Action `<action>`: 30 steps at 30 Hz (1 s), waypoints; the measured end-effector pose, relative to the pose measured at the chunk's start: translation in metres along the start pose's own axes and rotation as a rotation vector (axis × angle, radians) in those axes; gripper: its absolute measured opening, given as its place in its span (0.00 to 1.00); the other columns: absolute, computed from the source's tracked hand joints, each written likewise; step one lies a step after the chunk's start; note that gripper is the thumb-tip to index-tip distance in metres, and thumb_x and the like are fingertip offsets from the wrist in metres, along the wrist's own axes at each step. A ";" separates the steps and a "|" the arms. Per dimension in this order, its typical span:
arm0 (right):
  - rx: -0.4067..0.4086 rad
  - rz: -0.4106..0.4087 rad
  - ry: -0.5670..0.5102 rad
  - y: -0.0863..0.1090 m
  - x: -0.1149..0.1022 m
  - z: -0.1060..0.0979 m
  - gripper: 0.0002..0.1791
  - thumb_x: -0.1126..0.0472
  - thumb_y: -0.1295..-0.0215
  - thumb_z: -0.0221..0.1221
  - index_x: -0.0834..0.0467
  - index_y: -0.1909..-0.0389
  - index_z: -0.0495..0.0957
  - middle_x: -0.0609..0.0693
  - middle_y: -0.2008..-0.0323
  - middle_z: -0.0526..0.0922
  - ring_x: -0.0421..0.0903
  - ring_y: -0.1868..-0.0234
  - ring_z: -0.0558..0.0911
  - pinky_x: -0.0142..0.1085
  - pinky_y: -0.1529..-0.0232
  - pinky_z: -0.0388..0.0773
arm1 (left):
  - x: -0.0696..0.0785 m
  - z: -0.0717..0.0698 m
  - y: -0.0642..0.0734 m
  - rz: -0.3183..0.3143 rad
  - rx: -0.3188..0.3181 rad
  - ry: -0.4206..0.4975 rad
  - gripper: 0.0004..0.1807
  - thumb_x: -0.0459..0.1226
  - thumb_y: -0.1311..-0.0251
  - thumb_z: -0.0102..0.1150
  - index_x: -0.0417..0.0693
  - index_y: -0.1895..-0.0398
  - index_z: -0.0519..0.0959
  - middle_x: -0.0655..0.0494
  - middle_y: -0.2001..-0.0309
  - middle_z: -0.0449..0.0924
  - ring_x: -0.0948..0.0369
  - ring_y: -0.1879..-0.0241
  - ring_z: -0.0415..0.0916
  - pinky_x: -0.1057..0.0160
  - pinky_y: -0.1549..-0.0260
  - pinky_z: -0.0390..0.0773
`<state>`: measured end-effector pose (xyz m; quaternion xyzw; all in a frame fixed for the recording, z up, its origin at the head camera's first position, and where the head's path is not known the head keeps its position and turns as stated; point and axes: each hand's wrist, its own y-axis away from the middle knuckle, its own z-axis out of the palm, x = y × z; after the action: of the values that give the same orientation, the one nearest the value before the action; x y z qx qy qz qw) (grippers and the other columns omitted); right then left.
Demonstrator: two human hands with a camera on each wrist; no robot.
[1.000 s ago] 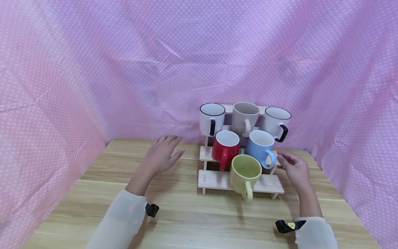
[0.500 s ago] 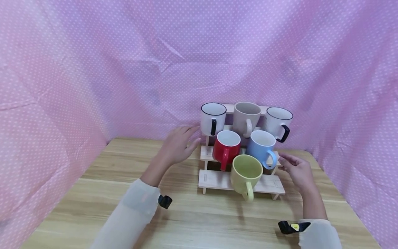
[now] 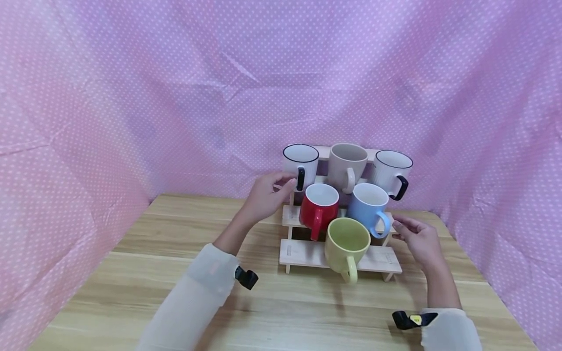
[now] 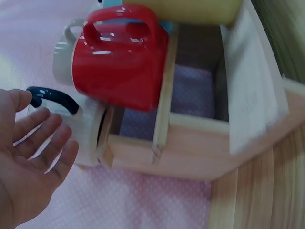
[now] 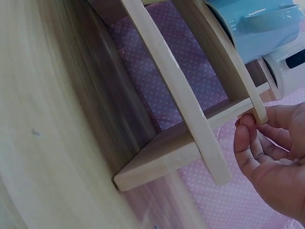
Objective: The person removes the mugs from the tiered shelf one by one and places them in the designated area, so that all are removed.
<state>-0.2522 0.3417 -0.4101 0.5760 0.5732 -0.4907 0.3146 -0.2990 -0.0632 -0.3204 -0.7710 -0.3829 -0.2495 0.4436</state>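
A three-tier wooden rack (image 3: 302, 252) carries several mugs. My left hand (image 3: 267, 199) is at the white mug with the black handle (image 3: 310, 170) on the top tier's left. In the left wrist view, that hand's thumb (image 4: 20, 98) lies by the end of the black handle (image 4: 55, 95), while its fingers extend loosely beside the mug's body. My right hand (image 3: 420, 243) pinches the right end of the middle shelf between thumb and curled fingers, as the right wrist view shows at the shelf tip (image 5: 259, 112). The blue mug (image 3: 365, 207) stands close to it.
Beside the white mug are a grey mug (image 3: 344, 168) and another black-handled white mug (image 3: 386, 175). Below sit a red mug (image 3: 312, 214) and, on the lowest shelf, a yellow-green mug (image 3: 341, 253). Pink dotted cloth (image 3: 210, 97) hangs behind the wooden table (image 3: 175, 253).
My left hand has moved right and away from me, from over the table to the top-left white mug. My right hand has stayed at the shelf end; the mugs have not moved.
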 end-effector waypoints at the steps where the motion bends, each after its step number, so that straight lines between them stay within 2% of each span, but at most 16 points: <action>1: 0.000 -0.001 -0.004 0.000 0.000 0.000 0.26 0.60 0.23 0.57 0.75 0.34 0.70 0.28 0.58 0.81 0.29 0.62 0.83 0.28 0.57 0.84 | 0.002 0.001 -0.001 -0.029 0.005 0.033 0.20 0.45 0.25 0.55 0.42 0.41 0.82 0.51 0.49 0.86 0.57 0.55 0.83 0.57 0.52 0.84; 5: -0.003 -0.005 -0.009 0.000 0.000 -0.001 0.26 0.60 0.23 0.57 0.75 0.34 0.70 0.28 0.58 0.81 0.29 0.61 0.83 0.29 0.55 0.85 | 0.007 0.005 -0.006 -0.145 0.013 0.184 0.19 0.46 0.27 0.57 0.43 0.43 0.83 0.51 0.49 0.85 0.55 0.53 0.81 0.58 0.54 0.84; 8: -0.005 0.001 -0.010 0.001 -0.001 -0.001 0.26 0.59 0.23 0.57 0.75 0.35 0.71 0.28 0.58 0.81 0.29 0.60 0.83 0.30 0.55 0.85 | 0.010 0.007 -0.010 -0.232 -0.001 0.312 0.19 0.46 0.27 0.58 0.44 0.43 0.83 0.50 0.50 0.84 0.48 0.53 0.81 0.58 0.57 0.85; 11: -0.011 0.006 -0.023 0.002 -0.001 -0.001 0.27 0.57 0.23 0.58 0.74 0.35 0.71 0.29 0.57 0.82 0.29 0.59 0.83 0.30 0.54 0.85 | 0.013 0.008 -0.011 -0.312 -0.013 0.430 0.18 0.47 0.27 0.58 0.44 0.44 0.83 0.50 0.51 0.83 0.44 0.54 0.82 0.55 0.55 0.85; 16: -0.016 0.000 -0.016 0.002 0.000 -0.001 0.28 0.55 0.23 0.57 0.74 0.35 0.71 0.31 0.56 0.82 0.30 0.58 0.83 0.31 0.53 0.85 | 0.016 0.011 -0.017 -0.389 -0.020 0.696 0.17 0.41 0.26 0.58 0.36 0.45 0.81 0.46 0.52 0.82 0.51 0.55 0.82 0.53 0.48 0.84; 19: -0.012 -0.001 -0.009 0.003 0.000 -0.001 0.28 0.55 0.22 0.57 0.74 0.35 0.71 0.31 0.56 0.81 0.30 0.58 0.83 0.31 0.53 0.85 | 0.018 0.013 -0.020 -0.425 -0.014 0.823 0.16 0.37 0.26 0.58 0.32 0.45 0.79 0.46 0.55 0.81 0.55 0.56 0.81 0.58 0.50 0.85; 21: -0.011 -0.002 -0.007 0.004 0.000 -0.001 0.28 0.55 0.22 0.57 0.74 0.34 0.71 0.31 0.56 0.81 0.30 0.58 0.83 0.31 0.53 0.85 | 0.019 0.013 -0.021 -0.442 -0.011 0.849 0.16 0.37 0.26 0.58 0.32 0.46 0.79 0.47 0.57 0.81 0.55 0.57 0.80 0.61 0.52 0.86; 30: -0.010 0.007 -0.060 0.003 -0.001 0.000 0.28 0.57 0.23 0.58 0.75 0.35 0.70 0.31 0.57 0.83 0.30 0.59 0.83 0.27 0.55 0.84 | 0.026 0.014 -0.024 -0.457 -0.007 0.798 0.19 0.42 0.26 0.59 0.30 0.51 0.80 0.49 0.63 0.77 0.57 0.62 0.76 0.63 0.57 0.85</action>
<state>-0.2495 0.3406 -0.4095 0.5616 0.5640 -0.5035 0.3363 -0.3033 -0.0337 -0.2967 -0.5119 -0.3412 -0.6197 0.4874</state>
